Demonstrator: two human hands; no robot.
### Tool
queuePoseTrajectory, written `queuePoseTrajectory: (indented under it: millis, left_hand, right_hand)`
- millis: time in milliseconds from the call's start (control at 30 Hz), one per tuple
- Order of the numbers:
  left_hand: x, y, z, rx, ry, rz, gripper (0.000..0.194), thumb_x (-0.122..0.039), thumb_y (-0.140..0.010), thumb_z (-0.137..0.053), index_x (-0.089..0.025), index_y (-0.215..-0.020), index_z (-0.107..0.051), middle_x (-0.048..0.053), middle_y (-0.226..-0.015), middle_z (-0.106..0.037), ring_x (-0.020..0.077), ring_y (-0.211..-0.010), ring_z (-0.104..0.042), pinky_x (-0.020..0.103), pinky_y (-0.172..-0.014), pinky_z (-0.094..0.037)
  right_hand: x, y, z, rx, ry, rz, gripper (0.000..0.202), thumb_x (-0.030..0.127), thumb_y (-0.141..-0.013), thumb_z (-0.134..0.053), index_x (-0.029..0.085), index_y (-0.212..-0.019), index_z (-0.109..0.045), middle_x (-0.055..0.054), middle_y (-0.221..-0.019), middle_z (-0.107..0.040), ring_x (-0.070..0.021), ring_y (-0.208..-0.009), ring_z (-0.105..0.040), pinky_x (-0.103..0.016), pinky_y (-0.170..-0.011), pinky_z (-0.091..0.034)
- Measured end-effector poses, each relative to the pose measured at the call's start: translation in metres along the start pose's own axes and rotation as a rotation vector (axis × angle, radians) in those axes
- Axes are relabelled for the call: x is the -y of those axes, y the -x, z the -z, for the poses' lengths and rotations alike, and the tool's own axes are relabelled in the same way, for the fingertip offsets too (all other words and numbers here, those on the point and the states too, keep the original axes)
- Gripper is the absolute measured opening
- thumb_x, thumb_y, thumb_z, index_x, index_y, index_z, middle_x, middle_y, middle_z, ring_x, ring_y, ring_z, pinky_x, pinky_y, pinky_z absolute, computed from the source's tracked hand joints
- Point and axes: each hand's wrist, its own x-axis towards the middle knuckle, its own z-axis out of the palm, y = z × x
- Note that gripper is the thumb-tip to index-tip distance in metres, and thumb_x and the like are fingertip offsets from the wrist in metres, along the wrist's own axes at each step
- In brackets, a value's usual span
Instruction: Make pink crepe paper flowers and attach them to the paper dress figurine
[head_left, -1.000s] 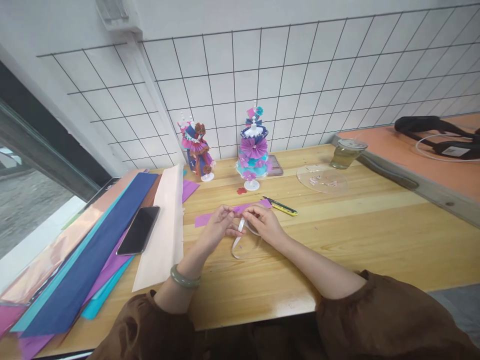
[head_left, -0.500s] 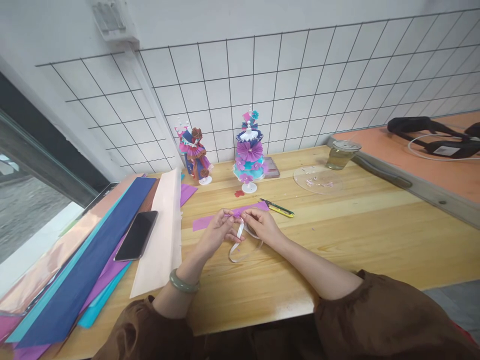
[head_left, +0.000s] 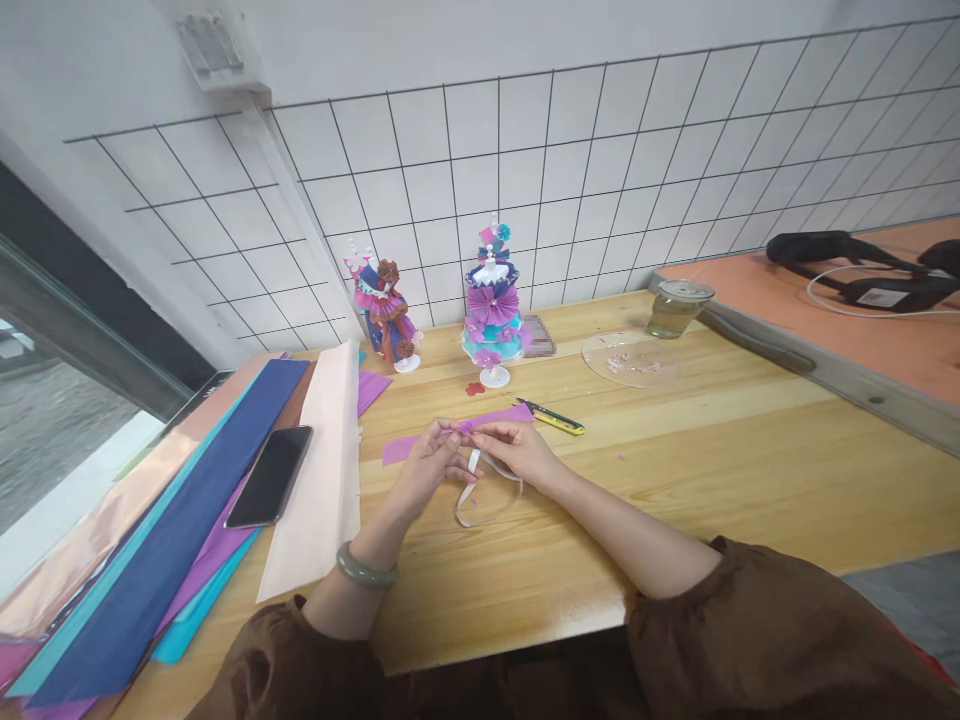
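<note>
"Holding what?"
"My left fingers (head_left: pixel 442 429) and right fingers (head_left: pixel 496 432) pinch a small purple paper piece (head_left: pixel 466 427) over the wooden bench (head_left: pixel 675 450)."
"What could go wrong?"
"If I pull too hard, it might rip."

The 1 camera sits on the person's head, facing forward and steeply down over the wooden table (head_left: pixel 675 480). On the view's clock face, brown sleeves come in close to the lens at 7 o'clock (head_left: pixel 277 660) and 4 o'clock (head_left: pixel 780 640). The left hand (head_left: pixel 430 462) and right hand (head_left: pixel 519 452) sit farther off, just off center toward 6 o'clock. Farthest, at 12 o'clock, stands the white wall (head_left: pixel 480 40). The wide view takes in a window (head_left: pixel 45 410) at 9 o'clock and an orange surface (head_left: pixel 720 278) near 3 o'clock.
</note>
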Motion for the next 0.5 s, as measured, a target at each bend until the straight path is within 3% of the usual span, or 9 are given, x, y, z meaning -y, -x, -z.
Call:
queuePoseTrajectory:
  millis: [200, 400, 500]
  left_hand:
    - [-0.0002, -0.001, 0.0008, -0.017, 0.044, 0.024, 0.028, -0.037, -0.075, -0.055, -0.019, -0.092, -0.042, 0.003, -0.086, -0.058, 0.0112, -0.055, -0.062, 0.024, -0.05, -0.051]
    - [-0.0005, -0.0014, 0.001, -0.011, 0.069, 0.044, 0.026, -0.035, -0.077, -0.053, -0.018, -0.092, -0.042, 0.003, -0.081, -0.059, 0.0134, -0.057, -0.063, 0.025, -0.051, -0.051]
    - [-0.001, -0.001, 0.0008, -0.002, 0.078, 0.053, 0.027, -0.035, -0.076, -0.054, -0.018, -0.093, -0.041, 0.003, -0.08, -0.061, 0.014, -0.058, -0.063, 0.025, -0.052, -0.051]
  right_hand:
    - [-0.0042, -0.0003, 0.0001, -0.027, -0.033, 0.033, 0.025, 0.038, -0.067, -0.064, 0.017, -0.082, -0.068, -0.006, -0.084, -0.068, -0.0183, -0.078, -0.061, -0.032, -0.074, -0.044]
    - [-0.0021, 0.0015, -0.0015, 0.019, -0.16, -0.065, 0.029, 0.04, -0.065, -0.064, 0.017, -0.082, -0.068, -0.005, -0.082, -0.068, -0.0156, -0.072, -0.059, -0.03, -0.07, -0.042]
    - [-0.0009, 0.0025, -0.0014, 0.026, -0.229, -0.121, 0.029, 0.04, -0.066, -0.065, 0.015, -0.081, -0.067, -0.002, -0.069, -0.064, -0.0115, -0.06, -0.055, -0.026, -0.061, -0.04]
